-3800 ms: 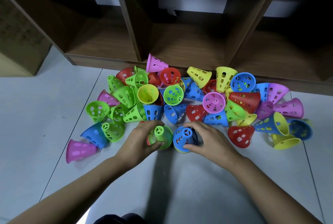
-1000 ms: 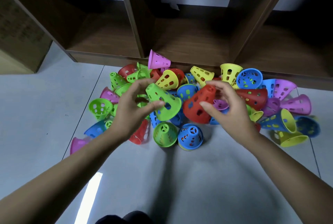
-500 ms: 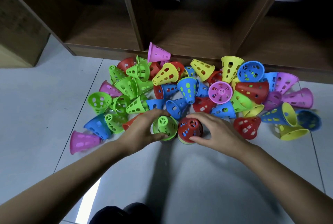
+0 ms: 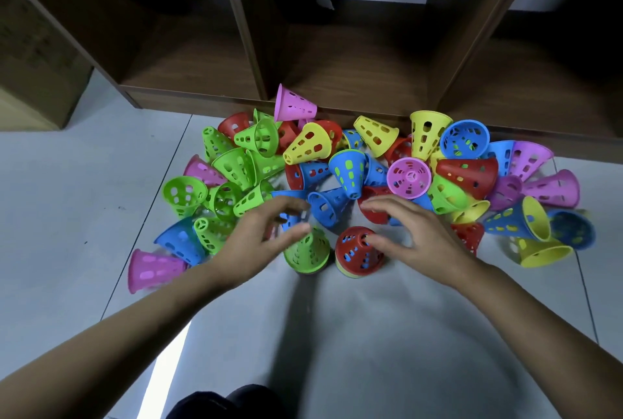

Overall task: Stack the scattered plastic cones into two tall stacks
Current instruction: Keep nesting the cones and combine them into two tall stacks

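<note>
On the pale tiled floor (image 4: 371, 334), a pink cone (image 4: 153, 268) lies on its side at the far left, with a blue cone (image 4: 180, 240) and a cluster of green cones (image 4: 232, 166) just beyond it. The left hand (image 4: 256, 240) hovers with its fingers spread and loose, holding nothing, motion-blurred, its fingertips over the green-topped stack (image 4: 306, 251), which stands upright with the narrow end up at the near edge of the heap. Just beside it on the right stands the red-topped stack (image 4: 359, 251), with blue showing through its holes and a yellow-green rim at its foot. The right hand (image 4: 414, 236) is released too, fingers extended over the pile, thumb close to the red top; whether it touches cannot be told. The heap of scattered cones (image 4: 465, 174) runs along the foot of a wooden cubby shelf (image 4: 249, 48), ending at the right with a yellow cone (image 4: 542, 251) lying mouth-open.
</note>
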